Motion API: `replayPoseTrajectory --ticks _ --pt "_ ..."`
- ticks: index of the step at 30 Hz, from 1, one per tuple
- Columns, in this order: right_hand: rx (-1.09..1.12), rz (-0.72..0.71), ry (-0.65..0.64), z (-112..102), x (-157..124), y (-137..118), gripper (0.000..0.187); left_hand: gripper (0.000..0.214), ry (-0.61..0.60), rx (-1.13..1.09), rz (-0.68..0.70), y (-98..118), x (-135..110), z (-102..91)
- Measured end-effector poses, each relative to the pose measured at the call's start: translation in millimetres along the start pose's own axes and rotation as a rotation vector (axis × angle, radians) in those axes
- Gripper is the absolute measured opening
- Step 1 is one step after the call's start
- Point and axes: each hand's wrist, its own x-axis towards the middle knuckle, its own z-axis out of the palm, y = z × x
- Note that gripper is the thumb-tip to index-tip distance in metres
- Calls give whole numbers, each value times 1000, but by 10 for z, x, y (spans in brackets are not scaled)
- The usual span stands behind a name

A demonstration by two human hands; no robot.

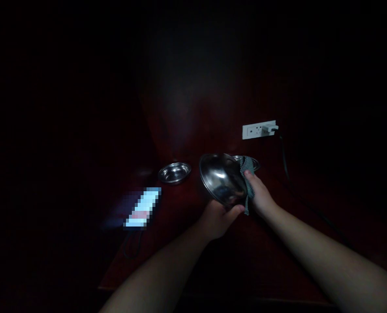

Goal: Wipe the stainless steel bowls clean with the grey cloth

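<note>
A shiny metal bowl (222, 178) is tilted on its side above the dark red table, its rounded outside towards me. My left hand (218, 219) grips its lower edge, with the thumb along the outside and the other fingers hidden behind the bowl. In my right hand (258, 191) is a grey-green cloth (248, 174), pressed against the bowl's right side. Most of that hand's fingers are out of sight behind the cloth. Partly covered by the bowl and cloth, another metal dish (256, 163) lies behind them.
A small shallow metal bowl (174, 173) sits on the table (180, 217) to the left. Nearer me lies a lit phone (143, 208) with a cord loop. A white wall socket (254, 130) holds a plug (270, 128), its cable (285, 158) trailing down right. The surroundings are very dark.
</note>
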Motion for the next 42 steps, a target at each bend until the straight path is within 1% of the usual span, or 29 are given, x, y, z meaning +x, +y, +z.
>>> replayPoseTrajectory --ticks 5,8,11,14,16,18,20,23,27,30,34,36,38,40,42 --pt "-209 -91 -72 11 -84 39 52 32 1 38 -18 -37 1 1" --pt "-332 -210 -129 -8 -117 45 60 30 -19 47 -49 -66 6 9" --pt "-422 -323 -200 -24 -140 34 70 29 -1 28 -101 -85 8 15" --pt "-488 -388 -211 -28 -156 -4 74 28 6 -22 -130 -74 -3 17" --pt "-536 -425 -209 -26 -162 -43 74 31 -17 -96 -120 -53 -16 17" --pt "-592 -461 -212 -26 -166 -86 74 35 -47 -157 -93 -30 -25 16" --pt "-641 -491 -202 -26 -166 -129 72 35 -63 -158 -59 -12 -26 13" --pt "-673 -521 -220 -27 -159 -185 63 36 -53 -40 -9 6 -17 -3" --pt "-673 -617 -309 -34 -144 -242 51 41 -19 146 39 36 -16 -35" --pt "-617 -702 -362 -39 -140 -270 43 35 20 177 73 45 -21 -43" --pt "-595 -713 -343 -36 -137 -272 37 29 144 29 41 -8 11 -22" --pt "-630 -693 -324 -33 -130 -257 36 33 208 -71 20 -46 47 -8" --pt "-671 -672 -309 -30 -120 -241 37 43 261 -132 15 -71 81 4" --pt "-713 -653 -290 -29 -109 -231 38 48 276 -155 9 -77 103 13" --pt "-751 -617 -267 -31 -103 -231 37 48 256 -159 -10 -75 110 19"
